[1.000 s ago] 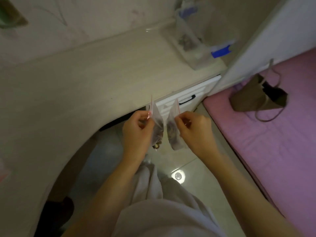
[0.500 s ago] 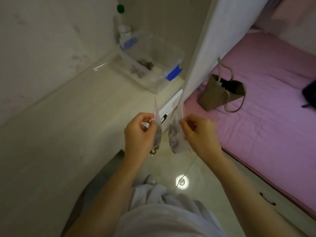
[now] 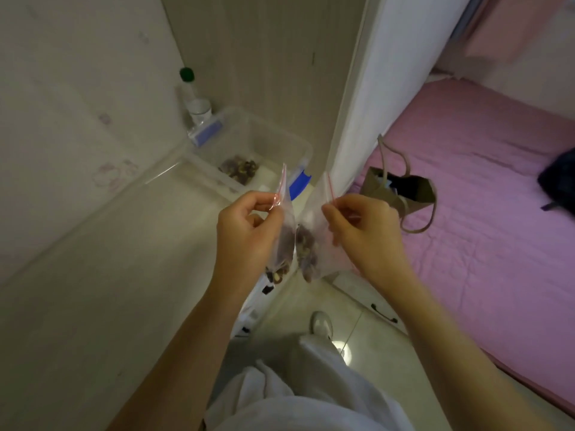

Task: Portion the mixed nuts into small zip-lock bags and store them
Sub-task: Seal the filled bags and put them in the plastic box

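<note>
Now two bags hang just off the right edge of the desk (image 3: 109,290), above the floor: the left bag (image 3: 287,225) and the right bag (image 3: 317,219), lower ends almost touching, nuts (image 3: 306,247) lying at the bottom of each. The left hand (image 3: 245,234) pinches its bag by the red-striped top between clamped fingers (image 3: 261,200); the right hand (image 3: 364,234) does likewise. Whether either seal is pressed closed I cannot tell, so a tilt could spill nuts on the floor, and so light a pinch could slip. One box (image 3: 273,132) sits at the desk's far right corner with one small heap inside; one bottle (image 3: 189,91) stands behind it.
</note>
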